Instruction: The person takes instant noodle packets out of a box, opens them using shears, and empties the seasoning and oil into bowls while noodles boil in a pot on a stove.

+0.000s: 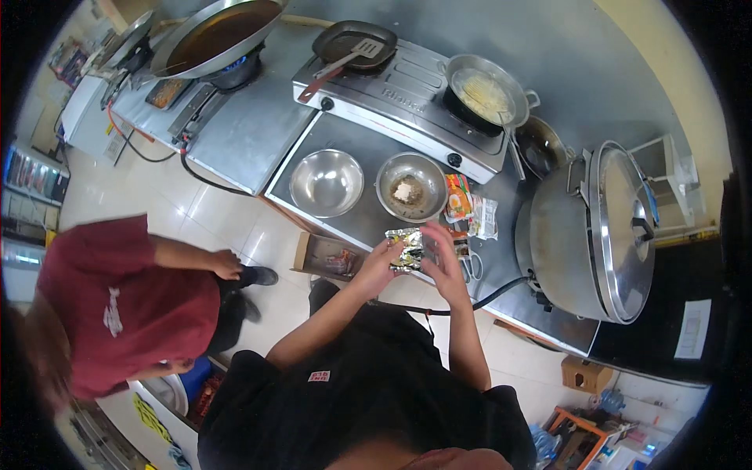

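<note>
A shiny foil sachet is gripped in my left hand at the counter's front edge. My right hand is just to the right of the sachet, fingers apart; no object shows in it. Beyond the sachet stands a steel bowl with pale powder heaped on a darker, wet-looking substance. To its left is a second steel bowl with a bare, shiny inside. An orange noodle packet and a crumpled whitish packet lie right of the powder bowl. Scissors rest near my right hand.
A Rinnai gas stove carries a square grill pan with a slotted turner and a pot of noodles. A large lidded pot stands right. Back left, a wok sits over a lit burner. Another person stands at left.
</note>
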`<state>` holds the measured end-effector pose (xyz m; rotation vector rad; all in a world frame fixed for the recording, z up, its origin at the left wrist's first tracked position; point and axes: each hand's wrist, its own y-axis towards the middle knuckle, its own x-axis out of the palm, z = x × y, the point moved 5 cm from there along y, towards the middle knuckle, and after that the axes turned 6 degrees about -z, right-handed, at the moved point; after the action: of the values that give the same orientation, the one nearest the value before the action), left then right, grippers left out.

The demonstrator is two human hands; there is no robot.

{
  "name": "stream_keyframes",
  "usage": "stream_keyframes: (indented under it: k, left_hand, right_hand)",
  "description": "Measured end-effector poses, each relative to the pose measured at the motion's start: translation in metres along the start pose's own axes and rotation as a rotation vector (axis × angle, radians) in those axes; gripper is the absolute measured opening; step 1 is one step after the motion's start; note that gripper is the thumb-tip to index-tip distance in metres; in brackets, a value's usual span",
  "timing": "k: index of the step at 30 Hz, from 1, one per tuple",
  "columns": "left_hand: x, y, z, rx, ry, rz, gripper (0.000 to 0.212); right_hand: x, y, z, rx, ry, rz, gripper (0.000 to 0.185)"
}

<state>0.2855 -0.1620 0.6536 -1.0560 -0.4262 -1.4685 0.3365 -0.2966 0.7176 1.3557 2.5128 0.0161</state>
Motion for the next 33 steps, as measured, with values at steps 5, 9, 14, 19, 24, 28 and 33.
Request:
stream_keyframes:
  k: [5, 9, 14, 19, 24, 28, 33]
  left_hand:
    - [-0.006, 0.014, -0.022, -0.038, 0.207, -0.039, 0.029]
    - [0.001, 0.012, -0.024, -0.11, 0.247, 0.037, 0.029]
    - [-0.028, 0.023, -0.044, -0.041, 0.125, 0.134, 0.026]
    - [-0.054, 0.025, -0.034, -0.005, 0.058, 0.318, 0.026]
    - [-0.043, 0.02, -0.023, -0.021, -0.011, 0.229, 0.02]
    - [-0.037, 0.007, -0.008, 0.091, 0.036, 0.279, 0.016]
    - [-0.067, 0.008, -0.018, 0.145, -0.051, 0.289, 0.012]
  right_hand:
    - [0.005, -0.02, 0.063, 0.313, 0.104, 0.122, 0.033]
    - [0.006, -0.027, 0.057, 0.336, 0.208, 0.199, 0.039]
    - [-0.03, -0.046, 0.084, 0.308, -0.059, 0.302, 0.042]
    - [-0.091, -0.086, 0.167, 0.38, -0.799, 0.371, 0.05]
    - [-0.103, -0.086, 0.2, 0.605, -0.842, 0.13, 0.068]
    - [-0.122, -0.076, 0.158, 0.679, -0.879, 0.057, 0.07]
    - [-0.158, -0.094, 0.125, 0.672, -1.075, 0.234, 0.06]
